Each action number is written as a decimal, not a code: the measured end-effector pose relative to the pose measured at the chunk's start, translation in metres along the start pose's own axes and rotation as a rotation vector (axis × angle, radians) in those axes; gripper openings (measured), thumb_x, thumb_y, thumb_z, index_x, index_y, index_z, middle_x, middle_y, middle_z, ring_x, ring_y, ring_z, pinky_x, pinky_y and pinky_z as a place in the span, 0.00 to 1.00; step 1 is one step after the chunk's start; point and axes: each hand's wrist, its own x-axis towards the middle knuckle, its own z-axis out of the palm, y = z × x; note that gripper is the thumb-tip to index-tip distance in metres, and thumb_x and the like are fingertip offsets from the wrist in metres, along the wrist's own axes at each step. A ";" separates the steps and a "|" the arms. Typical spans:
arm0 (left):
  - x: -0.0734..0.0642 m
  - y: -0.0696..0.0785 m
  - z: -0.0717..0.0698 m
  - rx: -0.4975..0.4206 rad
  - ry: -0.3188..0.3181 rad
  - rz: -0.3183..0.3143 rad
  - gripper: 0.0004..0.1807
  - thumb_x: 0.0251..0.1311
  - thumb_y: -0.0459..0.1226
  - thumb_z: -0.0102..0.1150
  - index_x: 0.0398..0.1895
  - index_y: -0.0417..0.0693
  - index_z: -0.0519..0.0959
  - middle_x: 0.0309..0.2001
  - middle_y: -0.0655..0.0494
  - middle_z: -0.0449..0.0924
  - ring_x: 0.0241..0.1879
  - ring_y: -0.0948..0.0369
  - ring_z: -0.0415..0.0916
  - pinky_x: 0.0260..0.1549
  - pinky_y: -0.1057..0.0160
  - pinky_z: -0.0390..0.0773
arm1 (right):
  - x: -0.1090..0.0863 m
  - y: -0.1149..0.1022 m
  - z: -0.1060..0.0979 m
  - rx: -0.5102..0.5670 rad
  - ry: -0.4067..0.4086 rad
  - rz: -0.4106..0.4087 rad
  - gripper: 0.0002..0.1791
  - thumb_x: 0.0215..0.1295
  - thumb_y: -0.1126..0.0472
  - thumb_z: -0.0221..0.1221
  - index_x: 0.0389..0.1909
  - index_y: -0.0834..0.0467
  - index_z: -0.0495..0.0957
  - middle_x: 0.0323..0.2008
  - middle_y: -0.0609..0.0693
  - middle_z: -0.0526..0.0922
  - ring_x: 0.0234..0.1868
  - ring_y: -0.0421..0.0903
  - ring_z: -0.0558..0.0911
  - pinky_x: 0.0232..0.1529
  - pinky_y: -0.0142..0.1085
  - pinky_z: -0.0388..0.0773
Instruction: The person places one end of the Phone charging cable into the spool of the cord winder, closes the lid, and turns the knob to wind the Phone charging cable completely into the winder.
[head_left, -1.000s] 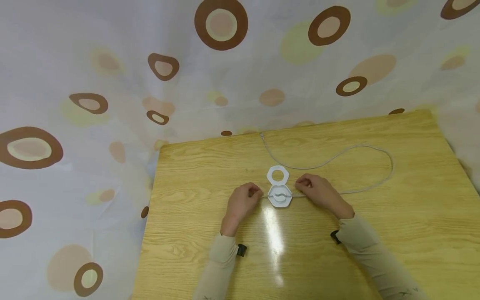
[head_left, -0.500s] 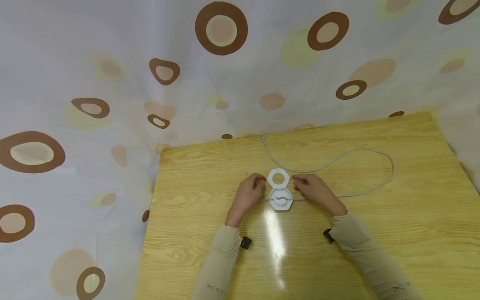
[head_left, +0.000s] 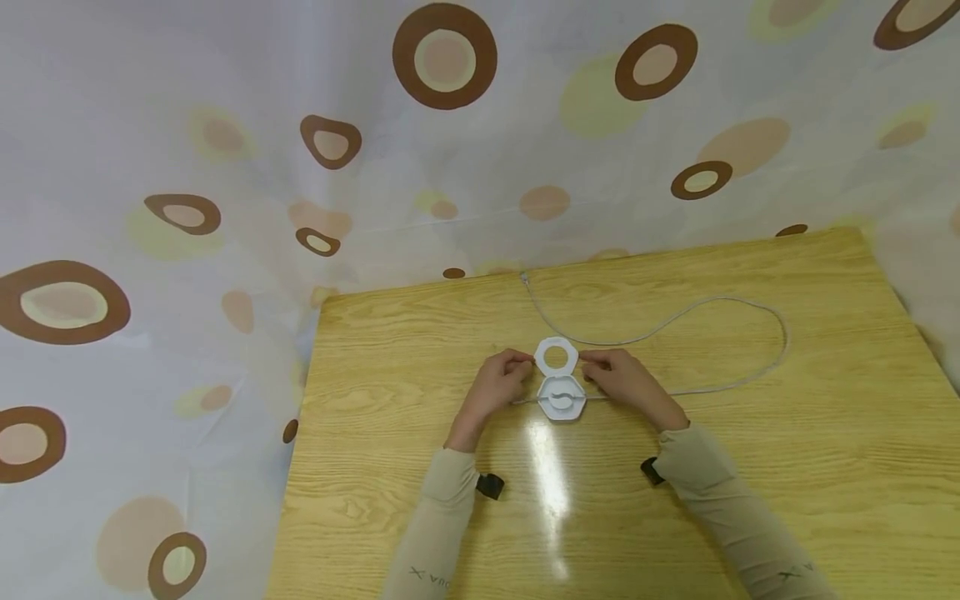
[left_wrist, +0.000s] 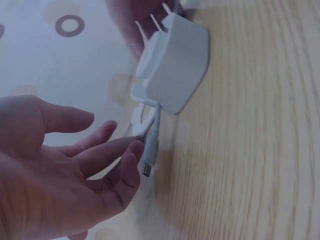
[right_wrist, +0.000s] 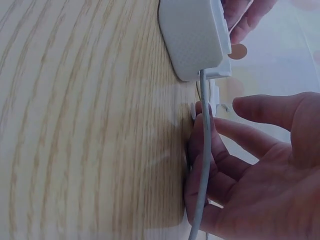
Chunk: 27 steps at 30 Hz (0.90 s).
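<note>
While the thumb of our left hand (head_left: 497, 385) stands apart from its loosely bent fingers, clamped on nothing, we have its fingertips at the left edge of a white ring-shaped lid (head_left: 556, 342). Our right hand (head_left: 625, 380) mirrors it at the opposite edge, thumb likewise away from the fingers; whether either hand truly presses the lid, we cannot tell. The lid lies folded back on the far side of its white hexagonal case (head_left: 562, 414), which rests on the table between our hands, a curved piece showing inside. On the left of the case we see a short end of cable with a metal-tipped plug (left_wrist: 150, 151), close beside our left fingers in the left wrist view. From the right wall the pale grey cable (head_left: 718, 298) runs past our right fingers, bends in a wide loop, and returns behind the lid to a second end (head_left: 524, 277) near the table's back edge. Beige sleeves (head_left: 444, 500) cover our forearms, with a black device (head_left: 491, 486) at the left wrist. Beneath everything spreads the wood-grained table (head_left: 360, 467), and beyond it hangs a pale covering (head_left: 480, 150) patterned with brown-ringed spots.
</note>
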 end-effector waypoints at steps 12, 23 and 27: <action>0.000 -0.003 -0.002 -0.225 -0.023 -0.059 0.19 0.78 0.39 0.55 0.60 0.34 0.82 0.55 0.33 0.85 0.52 0.43 0.81 0.44 0.62 0.81 | 0.001 0.004 -0.001 0.077 0.017 -0.011 0.25 0.82 0.61 0.52 0.71 0.73 0.71 0.42 0.65 0.89 0.32 0.41 0.79 0.31 0.28 0.74; -0.004 0.005 0.000 -0.300 0.017 -0.005 0.20 0.79 0.40 0.55 0.60 0.30 0.81 0.63 0.38 0.84 0.61 0.39 0.81 0.55 0.46 0.85 | -0.005 -0.006 -0.008 0.126 0.093 0.012 0.24 0.84 0.55 0.52 0.69 0.66 0.76 0.58 0.64 0.87 0.35 0.46 0.84 0.27 0.31 0.71; -0.006 0.007 0.000 -0.323 0.009 0.006 0.21 0.80 0.40 0.53 0.64 0.32 0.80 0.65 0.36 0.81 0.64 0.38 0.80 0.61 0.39 0.82 | -0.007 -0.010 -0.010 0.171 0.109 0.041 0.24 0.84 0.53 0.53 0.65 0.67 0.79 0.58 0.64 0.87 0.35 0.45 0.86 0.26 0.30 0.70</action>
